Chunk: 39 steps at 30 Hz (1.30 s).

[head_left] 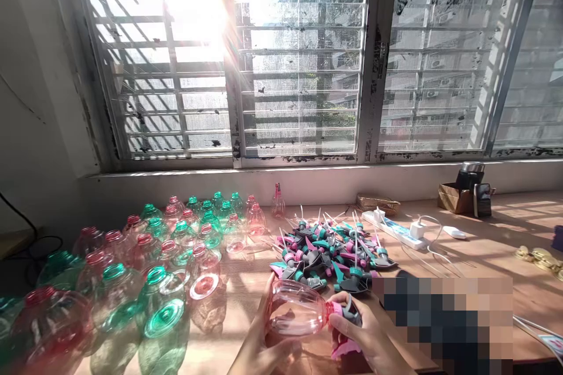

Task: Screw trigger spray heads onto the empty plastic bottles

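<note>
A clear pink plastic bottle [297,310] lies sideways between my hands, its neck pointing right. My left hand [264,343] is wrapped round the bottle's base end. At the neck, my right hand [358,325] grips a grey-and-pink spray head [350,312], whose pink collar sits at the bottle's mouth. Whether the collar is threaded on, I cannot tell. Just beyond my hands lies a heap of spray heads [325,246] in grey, pink and teal, several with white tubes sticking up.
Several open-necked pink and green bottles [156,275] stand at the left. A white power strip [400,231] with cables lies at the back right, near a wicker basket [378,204] and a cardboard box [453,196]. Windows [299,58] rise behind. A blurred patch covers the right front.
</note>
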{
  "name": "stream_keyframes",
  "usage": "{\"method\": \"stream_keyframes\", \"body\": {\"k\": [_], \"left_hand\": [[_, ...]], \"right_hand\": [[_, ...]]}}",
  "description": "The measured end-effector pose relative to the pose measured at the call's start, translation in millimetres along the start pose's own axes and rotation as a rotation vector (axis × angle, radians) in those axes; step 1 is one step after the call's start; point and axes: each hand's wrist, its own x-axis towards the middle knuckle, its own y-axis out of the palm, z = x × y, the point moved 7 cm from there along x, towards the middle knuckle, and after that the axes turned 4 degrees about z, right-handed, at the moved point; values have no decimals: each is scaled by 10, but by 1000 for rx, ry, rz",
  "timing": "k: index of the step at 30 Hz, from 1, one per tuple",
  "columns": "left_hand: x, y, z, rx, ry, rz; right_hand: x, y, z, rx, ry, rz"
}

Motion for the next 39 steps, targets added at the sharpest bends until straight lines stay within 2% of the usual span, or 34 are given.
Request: {"method": "stream_keyframes", "body": {"k": [3, 8, 13, 18, 24, 32, 37, 39], "left_hand": [[-31, -45, 75, -7, -54, -24], [-19, -107, 64, 66, -8, -57], [19, -3, -83, 2, 46, 3], [-5, 0, 2, -17, -16, 1], [-18, -27, 47, -2, 35, -27], [-27, 62, -74, -41, 50, -13], [-62, 142, -102, -81, 39, 49], [-72, 129, -109, -68, 26, 14]], "right_hand": [[8, -9, -36, 19, 6, 7], [7, 15, -43, 20, -16, 33], [18, -7, -56, -1, -20, 10], [42, -69, -139, 26, 32, -26], [12, -62, -128, 1, 24, -30], [-42, -47, -104, 23, 68, -25], [-69, -49, -59, -8, 60, -71], [-71, -34, -58, -22, 69, -76]]}}
